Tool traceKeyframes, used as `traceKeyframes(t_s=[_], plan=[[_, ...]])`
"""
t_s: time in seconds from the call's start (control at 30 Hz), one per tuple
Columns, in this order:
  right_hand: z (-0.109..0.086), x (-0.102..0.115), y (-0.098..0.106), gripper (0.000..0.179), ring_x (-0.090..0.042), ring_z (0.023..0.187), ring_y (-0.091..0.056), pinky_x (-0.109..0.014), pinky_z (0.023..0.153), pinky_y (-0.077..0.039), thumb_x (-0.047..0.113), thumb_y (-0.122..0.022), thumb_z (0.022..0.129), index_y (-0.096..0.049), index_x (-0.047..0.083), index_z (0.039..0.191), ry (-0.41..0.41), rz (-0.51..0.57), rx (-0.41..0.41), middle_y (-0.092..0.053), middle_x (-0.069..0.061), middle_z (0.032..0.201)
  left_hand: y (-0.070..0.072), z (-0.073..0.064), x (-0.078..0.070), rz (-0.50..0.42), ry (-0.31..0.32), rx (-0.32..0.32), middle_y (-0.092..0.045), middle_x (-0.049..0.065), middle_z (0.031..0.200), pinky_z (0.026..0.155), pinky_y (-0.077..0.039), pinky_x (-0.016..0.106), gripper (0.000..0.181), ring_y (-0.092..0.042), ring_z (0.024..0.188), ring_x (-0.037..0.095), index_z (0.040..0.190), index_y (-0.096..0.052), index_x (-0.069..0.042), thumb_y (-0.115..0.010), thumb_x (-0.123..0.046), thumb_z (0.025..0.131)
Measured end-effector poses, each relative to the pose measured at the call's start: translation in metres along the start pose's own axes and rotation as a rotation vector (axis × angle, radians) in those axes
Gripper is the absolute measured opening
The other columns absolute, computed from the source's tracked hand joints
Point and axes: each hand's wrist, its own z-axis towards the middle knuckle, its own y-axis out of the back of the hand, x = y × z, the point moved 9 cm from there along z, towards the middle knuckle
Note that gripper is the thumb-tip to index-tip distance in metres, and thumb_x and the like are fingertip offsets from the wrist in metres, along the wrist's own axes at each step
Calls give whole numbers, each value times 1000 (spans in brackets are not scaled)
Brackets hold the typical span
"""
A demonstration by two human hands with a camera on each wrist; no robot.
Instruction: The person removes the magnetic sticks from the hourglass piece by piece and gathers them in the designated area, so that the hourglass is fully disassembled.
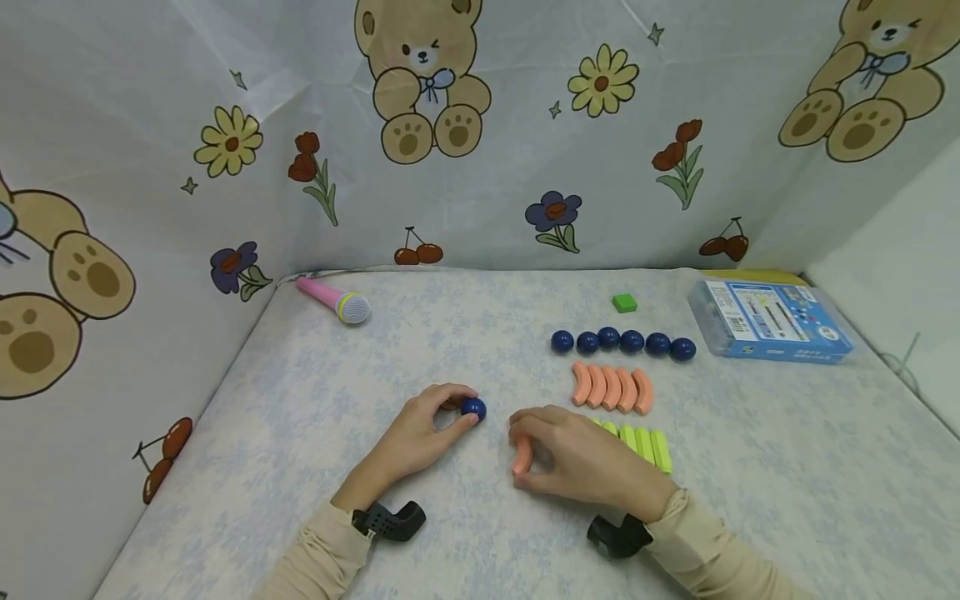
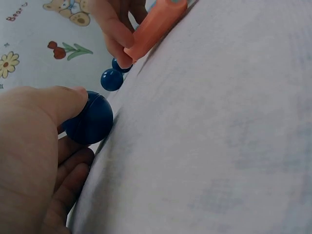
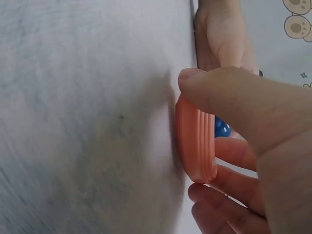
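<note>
Between the thumb and fingers of my left hand (image 1: 417,435) is a dark blue ball (image 1: 474,409), resting on the cloth. In the left wrist view the ball (image 2: 92,119) shows a thin seam line. My right hand (image 1: 581,458) pinches a curved orange piece (image 1: 522,456) by its two ends, just right of the ball. Grooves run along this piece (image 3: 196,139) in the right wrist view, and it lies at the cloth's surface. Beyond the right hand are several matching orange pieces (image 1: 612,388) in a row. Yellow-green sticks (image 1: 660,451) are partly hidden behind that hand.
A row of several blue balls (image 1: 632,342) lies behind the orange pieces, with a green block (image 1: 624,303) farther back. At the back right sits a blue-labelled plastic box (image 1: 772,321). A pink toy microphone (image 1: 333,300) lies at the back left, near the bear-print curtain (image 1: 495,225).
</note>
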Motion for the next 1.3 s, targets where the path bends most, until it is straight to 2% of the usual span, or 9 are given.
traceKeyframes(t_s=[0.13, 0.27, 0.43, 0.53, 0.63, 0.73, 0.9, 1.13, 1.3], plan=[[-1, -3, 8, 53, -17, 123, -64, -37, 101, -54, 36, -83, 88, -66, 12, 132, -13, -18, -17, -68, 1, 130, 0, 0, 0, -2, -4, -5, -69, -5, 119, 97, -52, 39, 32, -64, 111, 11, 128, -68, -21, -74, -29, 98], [1, -12, 18, 55, -18, 121, -65, -35, 97, -55, 32, -85, 87, -64, 12, 134, -29, -29, -61, -68, -2, 132, 0, 0, 1, -4, -3, -2, -69, -6, 119, 97, -52, 39, 33, -64, 111, 11, 129, -68, -21, -74, -31, 98], [7, -28, 36, 54, -13, 92, -68, -27, 82, -56, 29, -86, 86, -65, 10, 133, -68, -19, -114, -70, -2, 129, 0, 0, 1, -3, 3, 0, -69, -6, 120, 97, -53, 40, 35, -64, 111, 11, 130, -67, -19, -72, -33, 99], [12, -41, 43, 55, -7, 74, -60, -25, 75, -54, 29, -86, 86, -65, 8, 133, -102, -3, -126, -70, -3, 127, 1, -1, 1, -2, 5, -1, -69, -6, 120, 97, -53, 40, 35, -64, 111, 11, 130, -67, -19, -72, -33, 99], [16, -59, 45, 57, -6, 67, -54, -25, 68, -51, 25, -86, 86, -63, 5, 134, -141, 19, -121, -71, -3, 119, 0, -1, 1, -9, 6, 5, -68, -5, 121, 97, -53, 40, 36, -64, 112, 12, 131, -67, -19, -72, -34, 99], [17, -73, 45, 59, -10, 73, -55, -27, 67, -50, 22, -86, 86, -61, 2, 135, -173, 28, -109, -69, -3, 109, -1, -1, 1, -14, 6, 7, -68, -5, 122, 98, -53, 40, 37, -64, 112, 12, 132, -67, -19, -72, -35, 99], [15, -84, 43, 59, -16, 84, -61, -33, 78, -53, 17, -84, 87, -60, -5, 136, -174, 47, -101, -68, -5, 103, -1, -1, 1, -15, 3, 8, -68, -6, 123, 98, -53, 39, 36, -64, 113, 12, 132, -66, -20, -71, -36, 99], [15, -87, 38, 52, -17, 88, -62, -39, 83, -55, 17, -84, 88, -64, -4, 131, -127, -2, -115, -70, -10, 109, -1, -2, 1, -20, 2, 10, -67, -6, 122, 98, -53, 40, 37, -64, 113, 11, 132, -66, -21, -71, -36, 99], [16, -87, 36, 50, -23, 96, -63, -44, 88, -55, 16, -82, 89, -64, -6, 130, -96, -24, -111, -70, -16, 116, -1, -2, 1, -23, 14, 15, -67, -7, 122, 98, -52, 41, 37, -63, 113, 11, 132, -66, -21, -71, -36, 99]])
